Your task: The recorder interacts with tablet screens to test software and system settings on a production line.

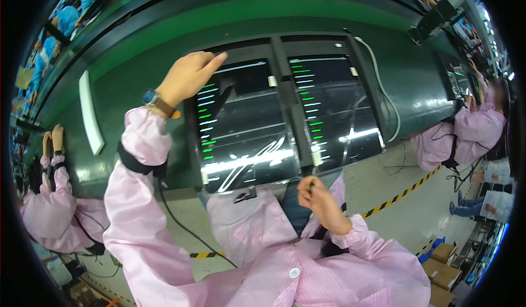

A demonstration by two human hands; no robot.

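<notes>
Two dark glossy screen panels, a left one (249, 126) and a right one (334, 104), lie side by side in a black frame (278, 60) on the green bench. Short green and white bars show down each panel's left side. Over the upper left corner of the left panel is my left hand (189, 77), its thumb stretched to the right and its other fingers mostly hidden; nothing shows in it. My right hand (323, 203) is near the front edge between the panels, fingers pinched on a small dark thing I cannot make out.
A long white strip (89, 112) lies on the bench (131, 82) at the left. A white cable (378, 71) curves along the frame's right side. People in pink smocks sit at both sides, the right one by another dark panel (456, 77). A black cord (181, 222) hangs from my left sleeve.
</notes>
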